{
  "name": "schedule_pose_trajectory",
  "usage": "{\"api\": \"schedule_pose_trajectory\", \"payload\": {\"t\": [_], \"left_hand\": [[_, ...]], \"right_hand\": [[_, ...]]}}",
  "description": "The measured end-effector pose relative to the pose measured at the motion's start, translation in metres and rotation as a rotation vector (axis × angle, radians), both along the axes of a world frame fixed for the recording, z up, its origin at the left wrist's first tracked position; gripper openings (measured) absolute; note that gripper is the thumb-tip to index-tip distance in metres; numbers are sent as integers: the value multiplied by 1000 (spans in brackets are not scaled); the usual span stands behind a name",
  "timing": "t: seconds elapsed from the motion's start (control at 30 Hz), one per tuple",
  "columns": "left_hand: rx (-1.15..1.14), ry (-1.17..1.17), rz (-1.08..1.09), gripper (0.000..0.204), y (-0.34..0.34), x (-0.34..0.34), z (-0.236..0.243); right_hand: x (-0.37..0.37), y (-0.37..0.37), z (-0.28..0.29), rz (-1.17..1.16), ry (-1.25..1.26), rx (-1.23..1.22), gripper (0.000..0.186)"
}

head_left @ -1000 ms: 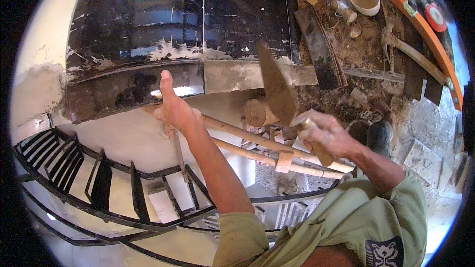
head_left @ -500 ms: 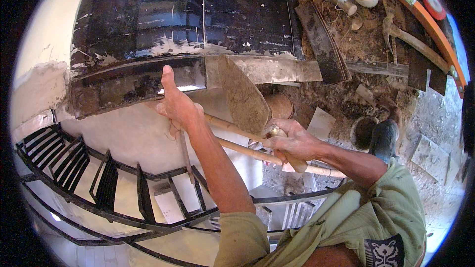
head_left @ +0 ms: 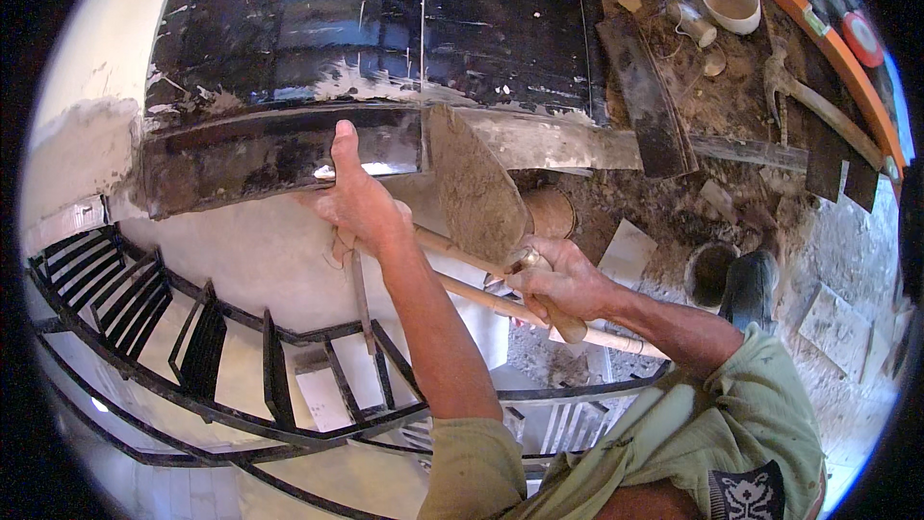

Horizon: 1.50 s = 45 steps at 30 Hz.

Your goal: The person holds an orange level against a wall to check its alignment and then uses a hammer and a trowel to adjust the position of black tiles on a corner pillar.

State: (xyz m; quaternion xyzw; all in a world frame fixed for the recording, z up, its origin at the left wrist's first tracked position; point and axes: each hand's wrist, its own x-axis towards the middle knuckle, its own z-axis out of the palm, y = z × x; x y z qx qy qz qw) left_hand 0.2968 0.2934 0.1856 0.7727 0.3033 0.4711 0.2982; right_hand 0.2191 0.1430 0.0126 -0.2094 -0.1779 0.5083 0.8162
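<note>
My left hand point(head_left: 371, 212) is closed on the front edge of a dark, smeared tile strip point(head_left: 231, 159), thumb up along its face and fingers mostly hidden beneath. My right hand point(head_left: 558, 279) grips the wooden handle of a mortar-crusted trowel point(head_left: 472, 188). Its broad blade is tilted up at the strip's right end, against the ledge; whether it touches cannot be told. Just behind the strip are glossy black tiles point(head_left: 500, 29) with pale smears. A bare grey ledge point(head_left: 549, 140) continues to the right.
Bamboo poles point(head_left: 491, 297) cross below my hands, over a black stair railing point(head_left: 318, 438). At right are a hammer point(head_left: 828, 111), white bowl point(head_left: 730, 0), orange level point(head_left: 847, 58), loose tile pieces point(head_left: 833, 327), a bucket point(head_left: 712, 274) and rubble. A pale wall point(head_left: 87, 154) bounds the left.
The trowel and my right hand have moved left, bringing the blade up beside the strip's right end. My left hand keeps its hold; the view has shifted slightly.
</note>
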Motion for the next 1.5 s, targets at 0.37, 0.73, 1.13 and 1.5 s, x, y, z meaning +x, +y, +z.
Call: {"api": "schedule_pose_trajectory", "payload": {"t": [0.37, 0.73, 1.13, 1.5], "left_hand": [[23, -26, 107, 94, -9, 2, 1], [10, -6, 129, 103, -7, 1, -1], [-8, -4, 166, 93, 0, 2, 1], [5, -237, -32, 55, 5, 2, -3]], "right_hand": [[2, 6, 2, 23, 35, 36, 24], [-2, 20, 14, 42, 16, 16, 23], [-1, 29, 14, -38, -150, -192, 23], [8, 10, -2, -150, -336, -267, 34]]}}
